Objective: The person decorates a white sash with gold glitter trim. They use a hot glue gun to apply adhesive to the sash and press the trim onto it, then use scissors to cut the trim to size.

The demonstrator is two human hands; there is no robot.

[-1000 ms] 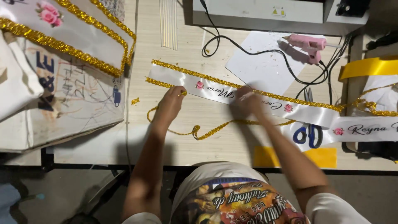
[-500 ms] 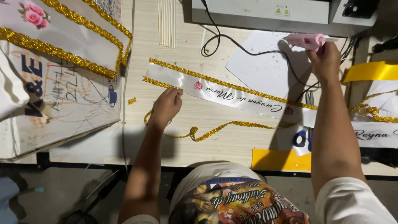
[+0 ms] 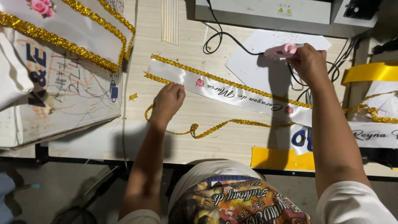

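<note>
Glossy white sash [image 3: 215,89], glittery gold trim [image 3: 219,126]

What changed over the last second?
The right hand left the white sash, reached up to the far side of the table and closed on the pink glue gun. The left hand stayed pressed on the sash's left end; the loose gold trim lies as before.

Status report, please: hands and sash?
Left hand pressing white sash end. Right hand gripping pink glue gun. Loose gold trim beside sash.
</note>
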